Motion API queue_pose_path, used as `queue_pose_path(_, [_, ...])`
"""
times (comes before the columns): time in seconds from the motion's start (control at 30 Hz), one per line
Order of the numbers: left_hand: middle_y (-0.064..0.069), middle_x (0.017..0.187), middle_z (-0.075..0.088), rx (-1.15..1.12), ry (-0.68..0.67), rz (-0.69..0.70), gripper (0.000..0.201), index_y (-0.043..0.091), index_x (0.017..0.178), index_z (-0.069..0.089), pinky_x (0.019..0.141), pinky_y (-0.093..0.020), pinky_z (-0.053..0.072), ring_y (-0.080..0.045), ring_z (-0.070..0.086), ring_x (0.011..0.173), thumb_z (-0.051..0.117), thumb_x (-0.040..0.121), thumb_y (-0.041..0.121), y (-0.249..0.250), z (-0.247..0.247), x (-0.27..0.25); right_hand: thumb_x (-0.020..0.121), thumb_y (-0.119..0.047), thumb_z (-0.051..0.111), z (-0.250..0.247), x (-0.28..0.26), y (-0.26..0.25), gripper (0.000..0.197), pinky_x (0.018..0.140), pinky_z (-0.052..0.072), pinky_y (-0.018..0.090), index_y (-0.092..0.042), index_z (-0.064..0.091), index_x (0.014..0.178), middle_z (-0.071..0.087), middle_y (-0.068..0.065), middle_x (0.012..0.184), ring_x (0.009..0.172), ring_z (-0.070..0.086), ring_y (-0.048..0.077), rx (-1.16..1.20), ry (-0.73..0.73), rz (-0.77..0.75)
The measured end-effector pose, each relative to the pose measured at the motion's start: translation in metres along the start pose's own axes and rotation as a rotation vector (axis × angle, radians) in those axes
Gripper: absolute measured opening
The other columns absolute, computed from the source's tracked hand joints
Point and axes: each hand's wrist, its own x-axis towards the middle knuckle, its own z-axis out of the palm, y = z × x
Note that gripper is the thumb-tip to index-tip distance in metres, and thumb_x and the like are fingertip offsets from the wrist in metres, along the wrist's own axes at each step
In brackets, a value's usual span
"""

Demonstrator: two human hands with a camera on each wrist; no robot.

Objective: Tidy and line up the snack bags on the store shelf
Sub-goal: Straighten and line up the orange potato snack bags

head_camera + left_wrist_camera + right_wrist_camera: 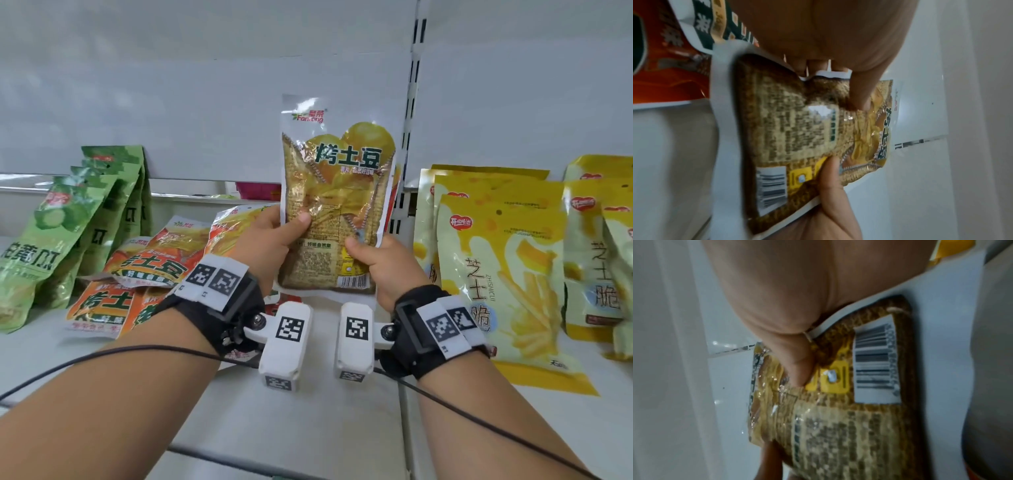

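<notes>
I hold a gold potato-chip bag upright over the middle of the shelf, its printed face toward me. My left hand grips its left edge, thumb on the front and fingers behind. My right hand pinches the lower right edge near the barcode. In the left wrist view the gold bag lies across the frame, with the left hand on its top edge and the right hand's thumb below. In the right wrist view the right hand presses its thumb on the gold bag.
Green bags stand in a leaning row at the left. Several orange bags lie in a loose heap beside them. Yellow bags lean in rows at the right. The white shelf has a slotted upright post at the back.
</notes>
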Motion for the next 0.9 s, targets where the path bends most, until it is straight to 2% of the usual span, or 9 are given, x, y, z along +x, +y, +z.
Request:
queue_pose_path(0.13, [-0.009,0.086,0.075,0.055,0.046,0.006,0.008,0.013,0.093,0.068,0.065,-0.037,0.058,-0.026,0.072,0.079,0.064,0.087,0.009,0.002,-0.005,-0.007,0.083,-0.012,0.067,0.005,0.0,-0.005,0.012,0.074,0.055,0.033,-0.02,0.066,0.092,0.075,-0.006,0.084,0.081,0.071,0.012,0.161,-0.018,-0.055])
queue_pose_path(0.27, [-0.019,0.098,0.071,0.071,0.034,0.007,0.017,0.007,0.104,0.064,0.084,-0.054,0.055,-0.035,0.067,0.091,0.064,0.087,0.009,0.005,-0.001,-0.018,0.085,0.0,0.062,0.006,-0.002,-0.013,0.018,0.087,0.053,0.048,-0.017,0.066,0.089,0.073,0.001,0.087,0.09,0.068,0.025,0.302,0.064,-0.088])
queue_pose_path(0.37, [-0.007,0.089,0.073,0.003,0.033,0.059,0.009,0.013,0.098,0.065,0.071,-0.037,0.058,-0.021,0.069,0.082,0.06,0.09,0.016,0.013,0.002,-0.024,0.084,0.001,0.062,0.008,-0.004,-0.015,0.016,0.092,0.049,0.054,-0.013,0.065,0.091,0.071,0.009,0.094,0.097,0.067,0.032,0.331,0.067,-0.056])
queue_pose_path(0.43, [-0.006,0.092,0.073,-0.03,0.057,0.086,0.012,0.019,0.086,0.069,0.072,-0.034,0.057,-0.021,0.07,0.084,0.059,0.092,0.021,0.021,0.004,-0.026,0.084,-0.016,0.066,0.011,-0.006,-0.017,0.012,0.094,0.048,0.054,-0.013,0.067,0.096,0.072,0.012,0.101,0.1,0.066,0.032,0.348,0.046,-0.045])
queue_pose_path(0.5, [-0.009,0.092,0.073,-0.024,0.094,0.105,0.017,0.019,0.078,0.07,0.076,-0.037,0.056,-0.024,0.069,0.085,0.06,0.091,0.02,0.027,0.004,-0.027,0.075,-0.052,0.067,0.013,-0.009,-0.02,0.043,0.096,0.047,0.053,-0.017,0.066,0.101,0.069,0.012,0.111,0.107,0.064,0.032,0.346,0.042,-0.016])
queue_pose_path(0.57, [-0.005,0.084,0.074,-0.017,0.107,0.123,0.019,0.018,0.075,0.07,0.068,-0.031,0.056,-0.019,0.07,0.076,0.06,0.091,0.015,0.03,0.004,-0.028,0.064,-0.069,0.062,0.014,-0.011,-0.024,0.063,0.097,0.047,0.052,-0.019,0.062,0.1,0.065,0.013,0.116,0.113,0.06,0.033,0.332,0.062,0.011])
queue_pose_path(0.67, [-0.002,0.079,0.075,-0.01,0.11,0.123,0.014,0.015,0.082,0.069,0.06,-0.026,0.056,-0.015,0.071,0.071,0.059,0.091,0.013,0.03,0.005,-0.033,0.056,-0.075,0.054,0.014,-0.012,-0.025,0.087,0.097,0.047,0.051,-0.01,0.059,0.114,0.062,0.016,0.121,0.114,0.059,0.034,0.308,0.084,0.021])
queue_pose_path(0.8, [-0.003,0.081,0.075,-0.012,0.138,0.115,0.013,0.015,0.083,0.07,0.063,-0.027,0.056,-0.016,0.071,0.074,0.059,0.09,0.013,0.029,0.004,-0.039,0.07,-0.068,0.051,0.016,-0.013,-0.023,0.053,0.091,0.052,0.049,-0.019,0.063,0.087,0.065,0.017,0.117,0.108,0.062,0.033,0.276,0.086,0.009])
queue_pose_path(0.9, [-0.003,0.08,0.075,-0.023,0.158,0.118,0.015,0.016,0.081,0.07,0.063,-0.027,0.056,-0.017,0.071,0.073,0.059,0.09,0.012,0.03,0.002,-0.043,0.076,-0.07,0.049,0.019,-0.017,-0.021,0.06,0.095,0.048,0.053,-0.018,0.065,0.1,0.066,0.015,0.116,0.108,0.061,0.035,0.269,0.085,-0.008])
